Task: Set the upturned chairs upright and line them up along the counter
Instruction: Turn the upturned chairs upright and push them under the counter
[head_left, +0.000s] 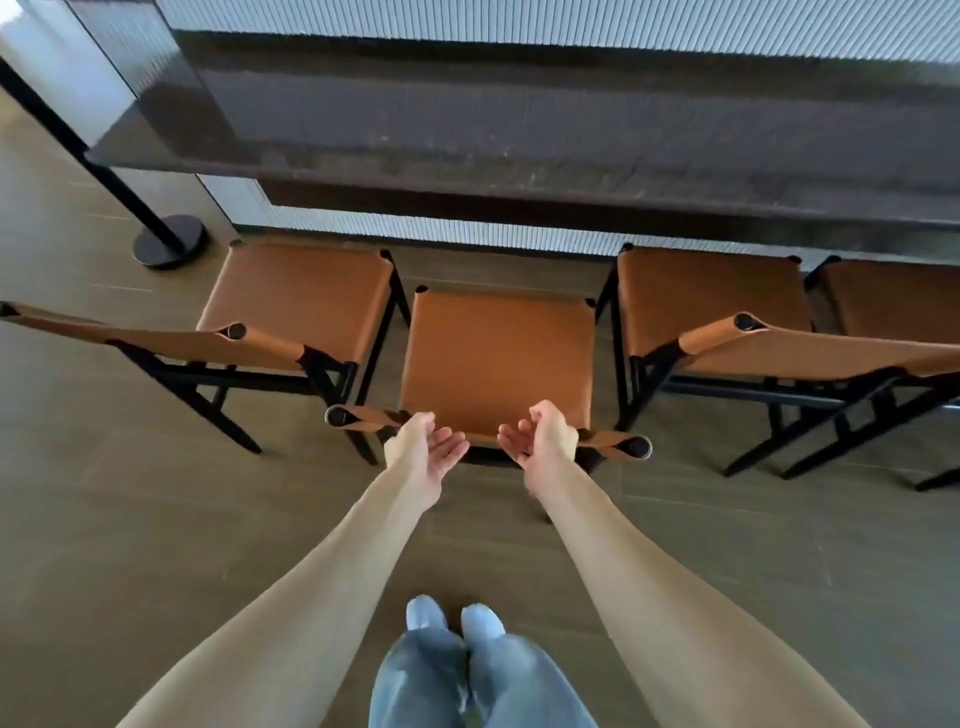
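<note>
A tan leather chair (496, 364) with a black frame stands upright right in front of me, its seat facing the dark counter (519, 150). My left hand (428, 447) and my right hand (540, 439) hover side by side at the chair's backrest strap, palms turned inward, fingers relaxed and holding nothing. A second upright chair (301, 301) stands to the left and a third (711, 306) to the right, both tucked nearer the counter. The middle chair sits a little further back from the counter than its neighbours.
A fourth tan seat (898, 296) shows at the far right edge. A black post on a round base (169, 240) stands at the counter's left end. The counter front is ribbed white panelling (441, 231). Brown floor tiles lie around my feet (454, 618).
</note>
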